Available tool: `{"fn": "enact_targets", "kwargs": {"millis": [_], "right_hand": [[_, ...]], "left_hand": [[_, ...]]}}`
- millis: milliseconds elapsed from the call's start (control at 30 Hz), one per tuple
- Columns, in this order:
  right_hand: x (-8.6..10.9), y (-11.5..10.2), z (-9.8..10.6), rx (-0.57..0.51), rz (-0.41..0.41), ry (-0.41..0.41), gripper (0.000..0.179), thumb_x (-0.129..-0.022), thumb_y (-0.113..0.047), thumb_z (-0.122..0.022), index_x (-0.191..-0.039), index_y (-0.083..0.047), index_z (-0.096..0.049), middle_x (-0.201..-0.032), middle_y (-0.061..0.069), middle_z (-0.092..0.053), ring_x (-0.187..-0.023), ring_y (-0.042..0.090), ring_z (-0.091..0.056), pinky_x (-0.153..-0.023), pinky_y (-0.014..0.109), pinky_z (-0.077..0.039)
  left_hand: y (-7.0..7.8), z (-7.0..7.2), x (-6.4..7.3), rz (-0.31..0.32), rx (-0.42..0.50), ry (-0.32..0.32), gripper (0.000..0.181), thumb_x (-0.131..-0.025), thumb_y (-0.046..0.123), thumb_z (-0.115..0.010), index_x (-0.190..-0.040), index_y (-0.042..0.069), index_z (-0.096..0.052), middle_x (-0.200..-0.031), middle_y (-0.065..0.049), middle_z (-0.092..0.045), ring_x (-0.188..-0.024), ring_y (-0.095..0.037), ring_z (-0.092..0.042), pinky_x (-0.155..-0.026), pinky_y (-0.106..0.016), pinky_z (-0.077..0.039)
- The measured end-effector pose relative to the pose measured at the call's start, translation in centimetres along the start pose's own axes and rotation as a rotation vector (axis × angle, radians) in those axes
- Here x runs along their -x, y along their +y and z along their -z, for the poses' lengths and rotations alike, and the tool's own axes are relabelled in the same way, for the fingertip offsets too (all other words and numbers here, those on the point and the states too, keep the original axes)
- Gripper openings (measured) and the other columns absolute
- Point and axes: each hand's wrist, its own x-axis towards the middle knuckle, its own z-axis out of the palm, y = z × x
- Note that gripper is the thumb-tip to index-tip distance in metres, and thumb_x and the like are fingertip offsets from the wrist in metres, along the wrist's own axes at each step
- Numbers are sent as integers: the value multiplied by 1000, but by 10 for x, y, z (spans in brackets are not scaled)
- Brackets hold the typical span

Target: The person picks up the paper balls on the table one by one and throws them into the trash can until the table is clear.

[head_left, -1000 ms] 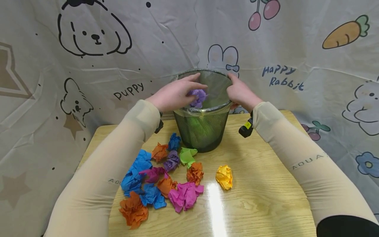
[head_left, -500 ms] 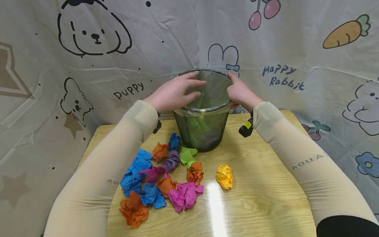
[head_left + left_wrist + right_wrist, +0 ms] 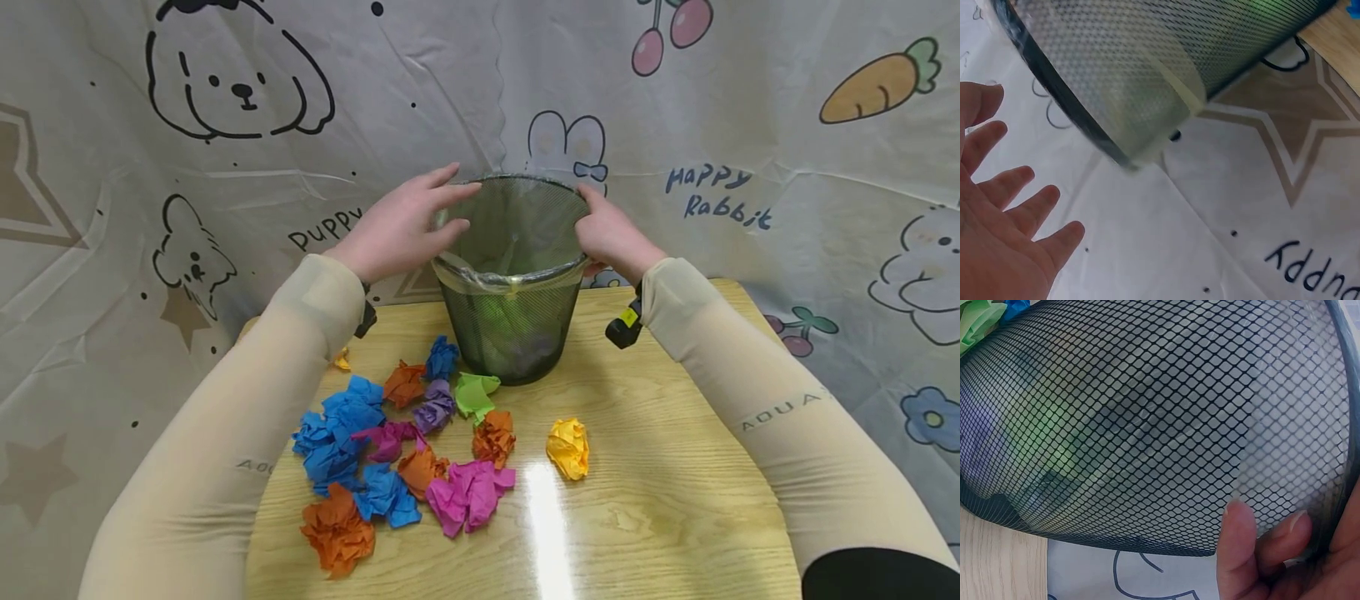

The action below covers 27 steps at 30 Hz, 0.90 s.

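Observation:
A black wire-mesh wastebasket (image 3: 517,325) with a clear plastic liner stands upright at the table's back. My right hand (image 3: 615,233) grips its right rim, the fingers (image 3: 1236,544) curled against the outside of the mesh in the right wrist view. Beside the left rim hovers my left hand (image 3: 405,223), its fingers spread and holding nothing; the left wrist view has that hand (image 3: 1010,219) apart from the rim. Through the mesh, blurred purple paper (image 3: 982,437) and green paper (image 3: 1044,434) show near the bottom.
Several crumpled paper balls lie left of and before the basket, including blue paper (image 3: 330,454), pink paper (image 3: 471,496), orange paper (image 3: 337,533) and light green paper (image 3: 476,395). One yellow ball (image 3: 568,448) lies apart, right of them. A printed cloth (image 3: 750,108) hangs behind the table (image 3: 675,500).
My left hand has let go of a purple paper ball, which fell into the wastebasket. The hand then moved left, away from over the opening. My right hand has stayed on the rim.

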Motion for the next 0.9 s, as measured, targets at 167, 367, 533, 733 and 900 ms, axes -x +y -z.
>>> {"fn": "enact_targets", "kwargs": {"millis": [167,367,533,733,900], "right_hand": [[0,1,0,5,7,1,78,-99,0,-26,-166,-27,5,-172,4,-2,-49,13,-36,-67,43,-60],[0,2,0,5,11,1,78,-99,-1,-25,-166,-27,4,-172,5,-2,-50,13,-36,-69,44,-60],[0,2,-1,5,12,6,78,-99,0,-26,-166,-27,4,-172,5,-2,-50,13,-36,-70,45,-60],[1,1,-1,8,9,9,78,-99,0,-26,-166,-27,4,-172,5,-1,-49,13,-36,-69,45,-60],[2,1,-1,10,14,9,78,-99,-1,-27,-166,-27,4,-172,5,-1,-50,13,-37,-67,44,-60]], "left_hand": [[-19,3,9,49,-5,26,58,-107,35,-53,-161,26,-35,-170,-6,-13,-154,-31,-19,-120,-56,-24],[-47,1,26,124,-18,27,59,-107,33,-53,-162,24,-33,-170,-10,-14,-153,-36,-20,-119,-59,-23],[-68,-4,41,203,-11,6,60,-107,33,-52,-162,18,-33,-170,-14,-13,-152,-40,-20,-119,-62,-22],[-88,-11,53,276,-18,-29,61,-107,33,-51,-162,16,-32,-169,-18,-13,-151,-45,-19,-117,-66,-20],[-106,-22,64,322,-43,-80,61,-107,32,-51,-162,13,-33,-168,-22,-16,-149,-48,-22,-115,-67,-22]]}}
